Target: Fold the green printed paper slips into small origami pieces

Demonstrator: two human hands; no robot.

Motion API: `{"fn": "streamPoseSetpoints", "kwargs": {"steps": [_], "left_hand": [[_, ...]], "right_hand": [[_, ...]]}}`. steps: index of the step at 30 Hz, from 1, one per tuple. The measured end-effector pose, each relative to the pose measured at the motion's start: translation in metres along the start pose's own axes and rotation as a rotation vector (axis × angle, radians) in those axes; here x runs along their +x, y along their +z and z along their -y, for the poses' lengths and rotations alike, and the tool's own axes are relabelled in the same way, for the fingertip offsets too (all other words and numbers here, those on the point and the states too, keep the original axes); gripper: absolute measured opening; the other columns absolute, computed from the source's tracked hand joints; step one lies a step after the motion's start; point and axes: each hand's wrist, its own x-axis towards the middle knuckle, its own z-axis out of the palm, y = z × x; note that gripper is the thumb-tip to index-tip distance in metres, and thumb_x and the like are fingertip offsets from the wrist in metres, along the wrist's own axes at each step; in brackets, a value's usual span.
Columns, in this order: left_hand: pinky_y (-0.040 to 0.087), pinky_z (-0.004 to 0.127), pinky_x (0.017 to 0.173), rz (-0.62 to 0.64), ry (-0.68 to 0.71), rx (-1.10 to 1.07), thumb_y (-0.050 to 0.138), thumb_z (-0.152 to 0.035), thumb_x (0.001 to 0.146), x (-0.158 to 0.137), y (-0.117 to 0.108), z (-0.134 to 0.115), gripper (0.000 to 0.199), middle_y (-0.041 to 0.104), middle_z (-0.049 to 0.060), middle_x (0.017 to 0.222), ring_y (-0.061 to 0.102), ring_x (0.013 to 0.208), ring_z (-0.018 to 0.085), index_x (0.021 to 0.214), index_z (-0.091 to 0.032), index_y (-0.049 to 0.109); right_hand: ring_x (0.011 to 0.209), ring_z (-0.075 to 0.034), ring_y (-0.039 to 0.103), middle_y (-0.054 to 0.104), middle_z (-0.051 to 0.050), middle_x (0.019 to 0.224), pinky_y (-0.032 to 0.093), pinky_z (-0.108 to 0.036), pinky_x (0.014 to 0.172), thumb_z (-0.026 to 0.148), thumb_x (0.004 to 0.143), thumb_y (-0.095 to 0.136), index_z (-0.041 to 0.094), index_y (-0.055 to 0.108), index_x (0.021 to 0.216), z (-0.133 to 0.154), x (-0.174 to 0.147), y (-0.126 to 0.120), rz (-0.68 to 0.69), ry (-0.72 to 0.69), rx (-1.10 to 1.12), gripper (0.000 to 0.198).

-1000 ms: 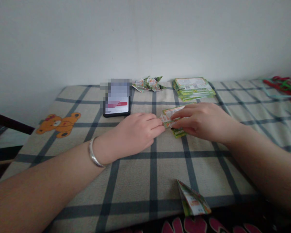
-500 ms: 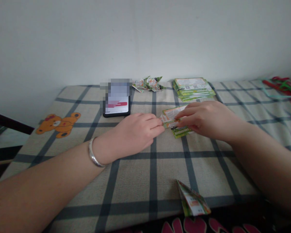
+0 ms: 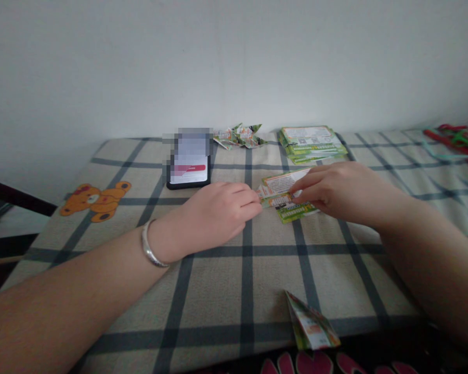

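Note:
A partly folded green-and-white printed paper (image 3: 278,200) lies on the checked cloth, spread between my two hands. My left hand (image 3: 224,215), a silver bangle at its wrist, has its fingers closed on the paper's left end; the fingertips are hidden. My right hand (image 3: 335,192) holds the right part, its fingers bent together over the print and covering that edge. Closer to me, a folded paper triangle (image 3: 312,324) stands near the table's front edge.
By the wall are a phone (image 3: 189,158) with a lit, partly blurred screen, several folded paper pieces (image 3: 239,136) and a stack of printed papers (image 3: 312,143). Red and green items (image 3: 458,140) lie at the far right. A bear picture (image 3: 97,201) is on the tablecloth (image 3: 214,291).
My right hand has shifted slightly to the right along the paper, uncovering more of its print. The left hand stays almost where it was.

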Motion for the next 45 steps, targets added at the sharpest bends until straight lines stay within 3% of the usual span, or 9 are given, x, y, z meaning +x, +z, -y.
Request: {"fn": "streamPoseSetpoints", "kwargs": {"steps": [4,8,13,15,18,27,34,38,45], "left_hand": [[0.055,0.040,0.090,-0.030,-0.013,-0.022,0.054,-0.013,0.087,0.000,0.000,0.001,0.021,0.068,0.007,0.110,0.062,0.104,0.024,0.104,-0.014,0.066],[0.055,0.039,0.090,-0.082,-0.021,-0.083,0.055,-0.009,0.083,0.000,0.000,0.002,0.024,0.069,0.006,0.109,0.062,0.103,0.023,0.103,-0.015,0.068],[0.055,0.038,0.090,-0.101,-0.041,-0.140,0.056,-0.010,0.085,-0.001,0.003,0.005,0.022,0.069,0.005,0.109,0.063,0.102,0.021,0.102,-0.017,0.069],[0.054,0.038,0.090,-0.101,-0.046,-0.134,0.056,-0.013,0.087,-0.001,0.004,0.006,0.019,0.069,0.006,0.108,0.063,0.102,0.021,0.100,-0.017,0.069],[0.054,0.038,0.090,-0.097,-0.059,-0.118,0.054,-0.016,0.089,-0.002,0.006,0.006,0.017,0.069,0.007,0.107,0.063,0.101,0.021,0.100,-0.016,0.068],[0.054,0.039,0.080,-0.013,-0.156,-0.059,0.053,-0.023,0.090,-0.002,0.001,0.006,0.015,0.065,0.008,0.092,0.062,0.089,0.023,0.086,-0.014,0.064],[0.052,0.034,0.079,-0.059,-0.205,-0.141,0.054,-0.025,0.091,-0.001,0.004,0.009,0.017,0.064,0.007,0.089,0.060,0.088,0.020,0.082,-0.014,0.063],[0.052,0.039,0.087,-0.084,-0.282,-0.139,0.061,-0.027,0.087,-0.001,0.007,0.007,0.015,0.064,0.010,0.103,0.060,0.099,0.024,0.095,-0.013,0.060],[0.045,0.044,0.105,-0.101,-0.323,-0.145,0.062,-0.032,0.088,-0.003,0.009,0.005,0.055,0.058,0.015,0.131,0.054,0.123,0.028,0.136,-0.011,0.044]], "right_hand": [[0.086,-0.018,0.068,0.076,0.001,0.101,0.045,-0.030,0.069,0.006,0.080,0.053,0.026,0.076,0.088,-0.001,0.002,0.001,0.039,-0.001,-0.055,0.031],[0.073,-0.017,0.065,0.074,-0.003,0.087,0.042,-0.029,0.063,0.016,0.084,0.052,0.021,0.072,0.077,0.006,0.007,0.006,0.009,0.142,-0.063,0.022],[0.074,-0.019,0.065,0.073,-0.005,0.086,0.044,-0.030,0.065,0.023,0.086,0.051,0.020,0.071,0.096,0.013,0.012,0.016,-0.085,0.346,0.049,0.022],[0.083,-0.020,0.066,0.073,-0.007,0.093,0.046,-0.031,0.071,0.027,0.087,0.055,0.020,0.070,0.106,0.013,0.014,0.019,-0.083,0.322,0.098,0.026],[0.091,-0.022,0.064,0.070,-0.008,0.098,0.046,-0.032,0.075,0.034,0.088,0.057,0.020,0.072,0.105,0.011,0.015,0.022,-0.045,0.254,0.120,0.026],[0.092,-0.022,0.063,0.067,-0.008,0.098,0.045,-0.032,0.076,0.033,0.091,0.056,0.020,0.073,0.099,0.011,0.015,0.023,-0.037,0.204,0.122,0.023],[0.088,-0.022,0.062,0.067,-0.007,0.093,0.043,-0.032,0.072,0.032,0.091,0.055,0.019,0.071,0.097,0.016,0.015,0.022,-0.050,0.194,0.047,0.022],[0.088,-0.022,0.061,0.067,-0.007,0.092,0.042,-0.032,0.073,0.032,0.090,0.057,0.019,0.070,0.095,0.017,0.016,0.024,-0.080,0.179,0.082,0.019],[0.086,-0.022,0.060,0.066,-0.006,0.092,0.043,-0.032,0.073,0.027,0.086,0.060,0.018,0.066,0.097,0.024,0.020,0.029,-0.153,0.145,0.138,0.015]]}}
